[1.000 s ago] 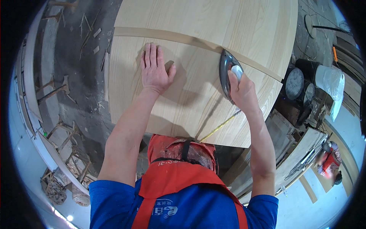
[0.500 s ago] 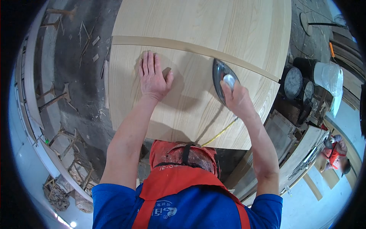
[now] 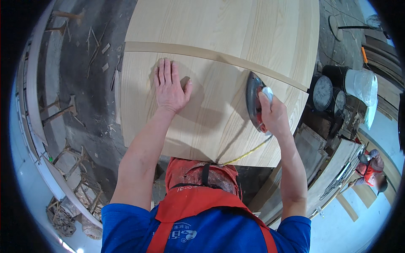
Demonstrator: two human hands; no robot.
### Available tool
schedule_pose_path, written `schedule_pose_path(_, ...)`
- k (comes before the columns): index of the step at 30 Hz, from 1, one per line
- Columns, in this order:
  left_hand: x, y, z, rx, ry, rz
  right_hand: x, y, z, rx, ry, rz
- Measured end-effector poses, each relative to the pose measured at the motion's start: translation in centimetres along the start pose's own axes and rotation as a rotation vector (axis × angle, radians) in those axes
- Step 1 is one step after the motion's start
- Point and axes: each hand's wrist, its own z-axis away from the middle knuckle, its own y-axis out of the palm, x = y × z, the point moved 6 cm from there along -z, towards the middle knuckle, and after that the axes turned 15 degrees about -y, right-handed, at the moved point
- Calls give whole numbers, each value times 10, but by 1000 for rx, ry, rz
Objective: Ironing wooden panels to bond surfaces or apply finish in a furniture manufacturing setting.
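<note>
My left hand [image 3: 172, 87] lies flat on a pale wood-grain panel [image 3: 202, 139], fingers stretched away from me and thumb apart. In my right hand [image 3: 275, 114] is a clothes iron [image 3: 254, 99], gripped by its handle. The iron is dark with a light grey knob and a red part near its heel. It stands on the right part of the panel, its tip pointing to the far side; whether its soleplate lies fully flat is hidden. A yellow cord [image 3: 247, 155] runs from its heel to the panel's near edge.
Beyond a raised tan edge [image 3: 190, 50], another wood surface [image 3: 211, 21] continues. Dark buckets [image 3: 322, 89] and a clear plastic bag [image 3: 362, 86] stand on the right. A co-worker in a red apron [image 3: 369, 170] is at the far right. Wood scraps [image 3: 105, 48] litter the floor at left.
My right hand has drawn the iron to the right and slightly nearer to me, turning it more upright in the view. My left hand has stayed in place on the panel.
</note>
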Motion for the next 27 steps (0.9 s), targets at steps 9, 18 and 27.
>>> schedule_pose_path(9, -5, -2, -1, 35, -12, -15, 34, -50, 48, -427, 320, -653)
schedule_pose_path(18, -2, 3, 2, 53, -26, -5, 44, -48, -41, -301, 81, -114)
schedule_pose_path(27, -5, 0, -1, 29, -7, 23, 30, -4, -90, -86, -72, 58)
